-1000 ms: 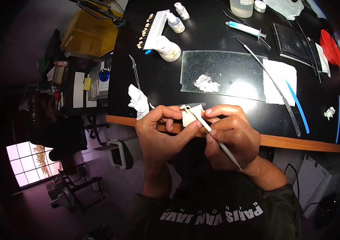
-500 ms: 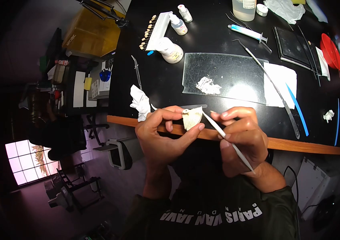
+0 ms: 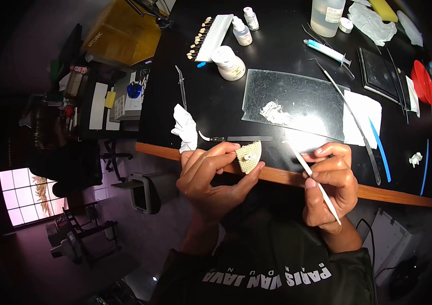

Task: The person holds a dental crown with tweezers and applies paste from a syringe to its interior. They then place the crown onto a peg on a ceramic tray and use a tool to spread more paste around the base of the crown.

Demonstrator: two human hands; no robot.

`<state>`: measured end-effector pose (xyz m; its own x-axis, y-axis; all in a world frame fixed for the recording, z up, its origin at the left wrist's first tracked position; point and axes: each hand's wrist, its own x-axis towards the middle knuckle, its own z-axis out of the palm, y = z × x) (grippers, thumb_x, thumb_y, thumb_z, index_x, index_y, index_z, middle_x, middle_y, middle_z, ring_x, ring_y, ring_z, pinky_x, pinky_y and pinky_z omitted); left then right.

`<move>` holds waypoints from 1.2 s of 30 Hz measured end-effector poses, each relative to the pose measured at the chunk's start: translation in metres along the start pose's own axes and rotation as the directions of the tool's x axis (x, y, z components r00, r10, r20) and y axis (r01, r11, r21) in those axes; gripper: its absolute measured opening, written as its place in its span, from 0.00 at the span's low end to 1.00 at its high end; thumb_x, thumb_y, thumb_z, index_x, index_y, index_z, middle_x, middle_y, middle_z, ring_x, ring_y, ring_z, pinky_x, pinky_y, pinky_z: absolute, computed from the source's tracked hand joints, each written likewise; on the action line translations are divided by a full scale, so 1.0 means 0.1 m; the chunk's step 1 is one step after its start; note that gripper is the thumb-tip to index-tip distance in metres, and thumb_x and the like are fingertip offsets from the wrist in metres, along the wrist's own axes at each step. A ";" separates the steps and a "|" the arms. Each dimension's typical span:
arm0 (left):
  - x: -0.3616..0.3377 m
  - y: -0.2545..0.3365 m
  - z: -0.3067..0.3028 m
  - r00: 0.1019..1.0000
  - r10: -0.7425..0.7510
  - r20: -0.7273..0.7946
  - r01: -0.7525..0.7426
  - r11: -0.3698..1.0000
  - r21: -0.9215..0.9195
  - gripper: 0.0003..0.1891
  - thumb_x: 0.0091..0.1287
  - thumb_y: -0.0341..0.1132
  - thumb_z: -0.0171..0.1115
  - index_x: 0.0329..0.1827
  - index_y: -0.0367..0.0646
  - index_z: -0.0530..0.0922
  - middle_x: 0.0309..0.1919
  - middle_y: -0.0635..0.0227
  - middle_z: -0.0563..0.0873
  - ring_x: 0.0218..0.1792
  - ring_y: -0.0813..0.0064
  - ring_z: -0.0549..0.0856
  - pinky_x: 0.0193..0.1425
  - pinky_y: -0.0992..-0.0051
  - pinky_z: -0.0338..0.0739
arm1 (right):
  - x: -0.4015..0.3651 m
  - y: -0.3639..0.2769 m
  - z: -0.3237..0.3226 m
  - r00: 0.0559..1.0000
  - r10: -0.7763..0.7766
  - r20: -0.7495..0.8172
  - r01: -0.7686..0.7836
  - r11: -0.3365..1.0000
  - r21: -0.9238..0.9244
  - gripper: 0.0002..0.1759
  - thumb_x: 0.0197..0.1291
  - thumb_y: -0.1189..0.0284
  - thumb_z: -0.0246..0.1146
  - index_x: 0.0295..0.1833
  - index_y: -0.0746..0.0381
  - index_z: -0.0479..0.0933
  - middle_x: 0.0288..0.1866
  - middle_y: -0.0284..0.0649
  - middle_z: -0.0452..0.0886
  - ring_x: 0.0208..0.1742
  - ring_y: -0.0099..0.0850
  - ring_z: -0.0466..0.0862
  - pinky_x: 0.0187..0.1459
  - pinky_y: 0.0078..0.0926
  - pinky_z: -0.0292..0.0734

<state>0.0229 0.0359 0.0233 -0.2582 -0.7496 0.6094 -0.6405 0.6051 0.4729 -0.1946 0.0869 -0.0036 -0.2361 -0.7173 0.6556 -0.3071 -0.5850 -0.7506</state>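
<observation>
Between the thumb and fingers of my left hand is a cream, wedge-shaped honeycomb firing tray, its dotted face turned up. A small whitish piece, tooth-like in size, sits near the tray's middle. My right hand grips a slim white stick tool like a pen. Its pointed end reaches up and left over the bench edge, apart from the tray. I cannot make out the exact kind of tip. Just beyond my left hand lie a dark-handled tool with a curved tip and a crumpled tissue.
A scratched glass slab bears a crumpled tissue. Around it are a white jar, dropper bottle, tooth shade tabs, syringe, long metal spatula, blue strip and red dish.
The tool's tip has moved away from the tray to the right with my right hand. The tray has turned, and its small piece now shows nearer the middle. The view has shifted slightly.
</observation>
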 end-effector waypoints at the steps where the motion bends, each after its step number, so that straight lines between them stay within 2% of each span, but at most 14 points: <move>1: 0.00 0.00 0.00 1.000 0.008 -0.010 -0.008 1.000 0.002 0.27 0.41 0.32 0.95 0.42 0.43 0.85 0.44 0.64 0.96 0.27 0.81 0.80 0.42 0.75 0.72 | 0.00 0.00 0.00 1.000 -0.006 0.005 0.006 1.000 -0.009 0.07 0.57 0.84 0.66 0.40 0.65 0.77 0.30 0.42 0.85 0.45 0.44 0.87 0.50 0.37 0.84; 4: -0.02 0.02 0.01 0.999 -0.032 -0.033 0.032 0.999 0.011 0.24 0.44 0.37 0.94 0.40 0.45 0.86 0.41 0.70 0.96 0.29 0.76 0.84 0.43 0.73 0.70 | 0.01 0.01 0.01 1.000 -0.019 0.016 0.019 0.999 -0.031 0.07 0.56 0.84 0.67 0.39 0.65 0.77 0.30 0.42 0.85 0.44 0.43 0.87 0.50 0.37 0.83; 7: -0.03 0.01 0.02 0.999 -0.026 -0.037 0.027 0.999 0.019 0.24 0.44 0.37 0.94 0.41 0.45 0.86 0.40 0.71 0.96 0.29 0.76 0.84 0.43 0.72 0.70 | 0.00 0.01 0.01 1.000 -0.020 0.020 0.020 0.999 -0.032 0.07 0.56 0.84 0.67 0.39 0.65 0.77 0.30 0.42 0.85 0.43 0.43 0.87 0.50 0.38 0.82; 13: 0.00 0.06 -0.01 0.999 -0.034 -0.002 0.034 0.998 0.045 0.22 0.44 0.38 0.93 0.36 0.46 0.86 0.37 0.74 0.95 0.25 0.78 0.80 0.41 0.72 0.68 | 0.02 0.01 0.02 0.999 -0.038 0.026 0.040 0.998 -0.052 0.07 0.56 0.83 0.68 0.38 0.65 0.78 0.31 0.42 0.85 0.43 0.42 0.87 0.49 0.38 0.82; 16: 0.03 0.09 -0.05 0.997 -0.062 0.043 0.061 0.998 0.022 0.23 0.39 0.33 0.94 0.34 0.43 0.86 0.37 0.69 0.96 0.24 0.83 0.75 0.42 0.76 0.69 | 0.01 0.02 0.03 0.999 -0.020 0.025 0.022 0.998 -0.062 0.06 0.56 0.83 0.68 0.38 0.65 0.78 0.31 0.42 0.85 0.41 0.41 0.86 0.50 0.38 0.82; 19: 0.06 0.09 -0.06 0.991 -0.098 0.088 0.100 0.995 -0.020 0.22 0.40 0.33 0.93 0.33 0.43 0.85 0.35 0.68 0.96 0.23 0.84 0.75 0.40 0.77 0.69 | 0.02 0.03 0.03 0.999 -0.030 0.041 0.033 0.996 -0.080 0.07 0.56 0.83 0.68 0.38 0.65 0.78 0.30 0.42 0.85 0.39 0.40 0.85 0.51 0.40 0.82; 22: 0.10 0.10 -0.08 0.969 -0.201 0.140 0.214 0.973 -0.083 0.21 0.41 0.32 0.93 0.32 0.42 0.85 0.34 0.67 0.95 0.21 0.87 0.74 0.34 0.80 0.69 | 0.02 0.04 0.04 0.999 -0.027 0.036 0.029 0.997 -0.069 0.07 0.56 0.83 0.67 0.39 0.65 0.77 0.30 0.42 0.84 0.39 0.39 0.85 0.52 0.41 0.81; 23: 0.12 0.11 -0.07 0.948 -0.268 0.169 0.294 0.943 -0.153 0.20 0.43 0.29 0.92 0.30 0.40 0.84 0.35 0.64 0.95 0.22 0.90 0.73 0.27 0.82 0.67 | 0.03 0.04 0.04 0.998 -0.039 0.043 0.043 0.996 -0.083 0.07 0.56 0.83 0.66 0.39 0.65 0.77 0.29 0.42 0.84 0.39 0.39 0.84 0.53 0.41 0.81; 24: 0.12 0.09 -0.08 0.934 -0.290 0.207 0.330 0.923 -0.196 0.19 0.45 0.27 0.91 0.30 0.38 0.84 0.36 0.62 0.95 0.24 0.93 0.73 0.26 0.85 0.65 | 0.02 0.04 0.04 0.999 -0.033 0.039 0.037 0.995 -0.092 0.07 0.56 0.83 0.66 0.39 0.65 0.77 0.29 0.42 0.84 0.38 0.38 0.84 0.53 0.42 0.81; 30: 0.22 0.14 -0.11 0.888 -0.392 0.241 0.438 0.881 -0.177 0.18 0.45 0.26 0.91 0.28 0.38 0.84 0.37 0.62 0.95 0.22 0.96 0.67 0.25 0.88 0.59 | -0.02 0.08 0.04 1.000 -0.010 0.022 0.011 0.997 -0.081 0.05 0.58 0.83 0.66 0.40 0.67 0.78 0.31 0.43 0.84 0.45 0.40 0.83 0.55 0.40 0.81; 31: 0.22 0.13 -0.10 0.893 -0.385 0.235 0.430 0.883 -0.186 0.17 0.45 0.26 0.91 0.27 0.38 0.84 0.37 0.62 0.95 0.21 0.98 0.65 0.24 0.88 0.57 | -0.02 0.08 0.04 1.000 -0.007 0.025 0.009 0.997 -0.079 0.05 0.58 0.83 0.67 0.40 0.67 0.78 0.31 0.43 0.84 0.45 0.40 0.83 0.55 0.39 0.81; 36: 0.25 0.14 -0.11 0.890 -0.391 0.234 0.436 0.880 -0.189 0.18 0.46 0.28 0.92 0.27 0.38 0.84 0.36 0.62 0.95 0.20 0.98 0.64 0.25 0.88 0.58 | -0.01 0.10 0.05 0.999 -0.034 0.036 0.037 0.995 -0.095 0.05 0.59 0.83 0.68 0.40 0.68 0.79 0.31 0.43 0.84 0.45 0.41 0.83 0.54 0.39 0.81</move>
<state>0.0150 0.0283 0.0522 -0.1491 -0.9665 0.2088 -0.5397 0.2564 0.8019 -0.1932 0.0796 -0.0124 -0.1922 -0.7100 0.6775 -0.4020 -0.5728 -0.7143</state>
